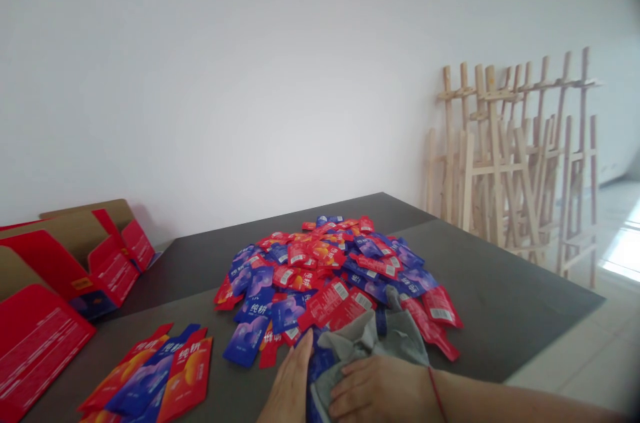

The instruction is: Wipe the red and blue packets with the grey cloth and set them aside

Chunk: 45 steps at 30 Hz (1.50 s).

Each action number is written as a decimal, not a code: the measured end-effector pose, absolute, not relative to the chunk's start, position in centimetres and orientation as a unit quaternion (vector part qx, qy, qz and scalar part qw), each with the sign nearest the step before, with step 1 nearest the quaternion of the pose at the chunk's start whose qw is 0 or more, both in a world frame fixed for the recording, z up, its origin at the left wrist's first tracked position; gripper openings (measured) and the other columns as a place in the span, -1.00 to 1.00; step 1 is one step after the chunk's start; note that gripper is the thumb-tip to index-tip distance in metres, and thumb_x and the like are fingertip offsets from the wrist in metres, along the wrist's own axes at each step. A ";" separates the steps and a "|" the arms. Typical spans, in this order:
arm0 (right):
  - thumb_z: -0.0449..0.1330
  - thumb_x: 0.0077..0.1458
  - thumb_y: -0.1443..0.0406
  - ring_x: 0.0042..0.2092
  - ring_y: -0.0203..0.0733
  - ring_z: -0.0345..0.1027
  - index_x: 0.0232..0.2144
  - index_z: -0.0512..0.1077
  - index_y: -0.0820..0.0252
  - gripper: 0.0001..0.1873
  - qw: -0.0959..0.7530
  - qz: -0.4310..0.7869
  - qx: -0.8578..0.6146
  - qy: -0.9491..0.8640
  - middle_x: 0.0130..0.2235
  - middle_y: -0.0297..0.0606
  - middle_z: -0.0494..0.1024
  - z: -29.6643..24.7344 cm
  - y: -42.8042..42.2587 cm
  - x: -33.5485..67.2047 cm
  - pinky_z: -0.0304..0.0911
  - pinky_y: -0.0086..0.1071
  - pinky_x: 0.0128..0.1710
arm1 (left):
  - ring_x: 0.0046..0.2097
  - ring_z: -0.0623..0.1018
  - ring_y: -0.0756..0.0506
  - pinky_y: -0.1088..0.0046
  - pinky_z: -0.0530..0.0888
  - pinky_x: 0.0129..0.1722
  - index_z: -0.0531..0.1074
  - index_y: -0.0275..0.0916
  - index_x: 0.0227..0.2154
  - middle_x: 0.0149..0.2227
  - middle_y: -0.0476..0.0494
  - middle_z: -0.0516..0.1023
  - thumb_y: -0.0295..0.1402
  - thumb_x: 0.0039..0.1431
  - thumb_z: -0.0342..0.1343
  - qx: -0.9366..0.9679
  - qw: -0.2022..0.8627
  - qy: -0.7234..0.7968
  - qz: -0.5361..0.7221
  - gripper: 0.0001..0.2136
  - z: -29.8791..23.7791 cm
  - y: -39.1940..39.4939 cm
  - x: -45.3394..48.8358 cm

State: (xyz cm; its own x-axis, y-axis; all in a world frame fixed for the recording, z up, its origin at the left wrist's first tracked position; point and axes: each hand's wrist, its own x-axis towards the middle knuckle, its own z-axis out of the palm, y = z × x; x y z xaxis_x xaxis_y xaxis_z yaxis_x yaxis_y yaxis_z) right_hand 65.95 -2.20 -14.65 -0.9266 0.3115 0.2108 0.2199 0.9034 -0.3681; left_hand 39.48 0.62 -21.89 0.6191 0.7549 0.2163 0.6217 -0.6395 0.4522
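At the near edge of the view, my right hand [377,391] grips a crumpled grey cloth [395,333], its fingers bent over the fabric. The cloth presses against a blue sachet [320,364], which is partly covered. My left hand [290,383] holds that sachet along its left side, fingers together; its lower part is cut off by the frame. Just beyond both hands spreads a heap of red and blue sachets [327,253] with white printing. A smaller overlapping group of red and blue sachets [150,373] lies to the left of my left hand.
Red cardboard boxes [45,343] with open flaps stand on the left of the dark table [480,290]. Several wooden easels [500,170] lean together beyond the table's right edge. A pale wall [280,76] rises behind the table.
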 end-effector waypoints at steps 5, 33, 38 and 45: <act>0.00 0.33 0.31 0.25 -0.03 0.26 0.21 0.33 0.33 -0.55 0.137 0.128 -0.266 -0.946 0.22 0.00 0.42 -14.9 -1.0 65.2 0.09 -0.16 0.30 | 0.36 0.20 -0.46 -0.18 0.28 0.26 -0.56 -0.08 0.37 0.42 -0.51 0.00 -0.41 -0.09 0.38 0.889 0.158 0.376 0.208 0.25 -23.4 1.4 39.8; -0.04 0.36 0.34 0.15 -0.05 0.36 0.10 0.43 0.38 -0.61 0.116 0.080 -0.183 -0.973 0.09 -0.01 0.54 -14.7 -2.1 67.3 0.21 -0.21 0.21 | 0.36 0.23 -0.39 -0.15 0.26 0.28 -0.65 -0.03 0.34 0.42 -0.46 0.01 -0.27 0.17 0.24 0.908 0.138 0.352 0.182 0.09 -22.1 1.1 39.1; 0.01 0.32 0.34 0.17 -0.05 0.35 0.16 0.37 0.43 -0.57 0.152 0.081 -0.233 -0.957 0.13 0.05 0.50 -14.5 -1.4 65.6 0.20 -0.23 0.24 | 0.37 0.21 -0.38 -0.17 0.26 0.28 -0.68 -0.02 0.33 0.42 -0.48 0.03 -0.40 0.08 0.29 0.906 0.140 0.359 0.178 0.17 -22.3 1.4 39.5; -0.02 0.33 0.40 0.30 -0.12 0.19 0.24 0.29 0.27 -0.54 0.142 0.139 -0.143 -0.970 0.22 -0.03 0.42 -15.5 -1.9 63.8 0.05 -0.25 0.32 | 0.38 0.20 -0.34 -0.08 0.30 0.28 -0.65 -0.01 0.34 0.43 -0.39 0.03 -0.64 0.01 0.16 0.897 0.124 0.392 0.165 0.13 -21.8 0.9 39.4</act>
